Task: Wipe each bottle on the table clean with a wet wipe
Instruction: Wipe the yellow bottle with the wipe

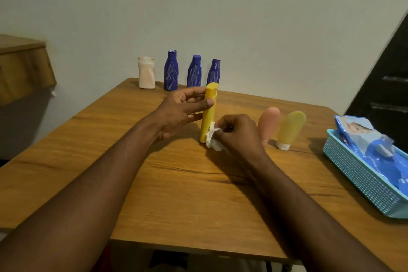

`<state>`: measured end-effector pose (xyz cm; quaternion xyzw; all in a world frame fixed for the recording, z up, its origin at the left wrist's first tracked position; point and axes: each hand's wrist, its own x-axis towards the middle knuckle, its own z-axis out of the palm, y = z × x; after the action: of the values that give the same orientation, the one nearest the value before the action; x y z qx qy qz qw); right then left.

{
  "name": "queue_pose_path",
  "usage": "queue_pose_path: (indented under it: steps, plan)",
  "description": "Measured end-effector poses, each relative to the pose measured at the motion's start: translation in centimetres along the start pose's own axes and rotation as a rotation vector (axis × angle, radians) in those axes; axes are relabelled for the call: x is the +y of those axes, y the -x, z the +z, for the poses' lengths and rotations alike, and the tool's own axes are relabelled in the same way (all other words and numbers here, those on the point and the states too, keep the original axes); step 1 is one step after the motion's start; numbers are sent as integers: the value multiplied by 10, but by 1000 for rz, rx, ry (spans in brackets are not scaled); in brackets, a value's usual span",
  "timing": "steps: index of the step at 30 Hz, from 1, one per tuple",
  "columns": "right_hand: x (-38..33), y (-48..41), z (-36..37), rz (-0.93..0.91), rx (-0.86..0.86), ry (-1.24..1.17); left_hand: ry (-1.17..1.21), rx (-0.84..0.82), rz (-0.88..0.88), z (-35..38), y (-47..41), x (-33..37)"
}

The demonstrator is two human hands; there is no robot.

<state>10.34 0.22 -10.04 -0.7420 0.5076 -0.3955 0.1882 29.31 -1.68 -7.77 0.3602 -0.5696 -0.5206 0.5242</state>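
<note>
Surface (176, 183) of wood, basket (364, 185) of wipes at right edge, streaked blue bottles (171, 70) at back. Yellow bottle (208, 112) upright at centre, steadied near cap by left hand (176, 112), fingers loosely spread. Right hand (238, 132) pinched on wet wipe (213, 137) against lower side; best stroked upward, bottle turned between passes

Table (181, 194): wood-grain top, matt with a faint sheen, dark grain lines running across. Yellow bottle (208, 112), pink tube (268, 122) and olive tube (291, 127) read as smooth matt plastic; three blue bottles (194, 72) at the far edge are glossier plastic streaked with white smears, white bottle (146, 76) beside them matt. Wipe (213, 138) is crumpled white cloth-like sheet; basket (362, 181) at the right edge is perforated turquoise plastic holding a glossy crinkled film pack (362, 137).
</note>
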Motion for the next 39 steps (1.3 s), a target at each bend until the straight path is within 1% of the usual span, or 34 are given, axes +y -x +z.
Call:
queue_pose_path:
  steps: [4, 7, 9, 11, 13, 15, 16, 18, 20, 23, 24, 26, 30, 32, 33, 35, 37, 39]
  plan:
    - [-6, -1, 0, -134, 230, -164, 40, -16, -7, 1, 2, 1]
    - [-12, 0, -4, -234, 363, -182, 19, -69, -24, 8, 3, 1]
    - [-14, -1, -6, -261, 402, -177, 9, -103, -37, 11, 4, 1]
    - [-12, -2, -5, -230, 368, -162, 26, -118, -43, 10, 4, 1]
    - [-9, -3, -5, -158, 312, -135, 55, -110, -49, 8, 4, 1]
    - [-8, -1, -5, -136, 310, -120, 73, -111, -54, 7, 4, 1]
    - [-9, 0, -6, -159, 326, -117, 69, -114, -54, 7, 4, 1]
    - [-16, 3, -6, -272, 361, -101, 45, -120, -43, 8, 4, 1]
    - [-23, 6, -6, -369, 359, -85, 34, -132, -31, 9, 5, 1]
    - [-30, 6, -2, -375, 335, -23, 42, -144, -25, 9, 6, 2]
    - [-31, 6, 0, -369, 323, -7, 42, -141, -24, 9, 6, 2]
    - [-32, 6, 2, -337, 280, -50, 43, -141, -18, 9, 7, 2]
    - [-25, 1, 3, -161, 189, -166, 49, -153, -24, 9, 7, 2]
    - [-24, 2, 0, -134, 147, -172, 61, -153, -39, 9, 6, 2]
    - [-24, 3, 0, -131, 146, -161, 70, -153, -44, 9, 6, 2]
    - [-25, 6, -2, -148, 211, -112, 63, -149, -50, 8, 6, 1]
    - [-25, 7, -3, -181, 293, -88, 12, -140, -55, 9, 6, 1]
    - [-23, 6, -3, -210, 325, -108, -44, -140, -61, 11, 6, 1]
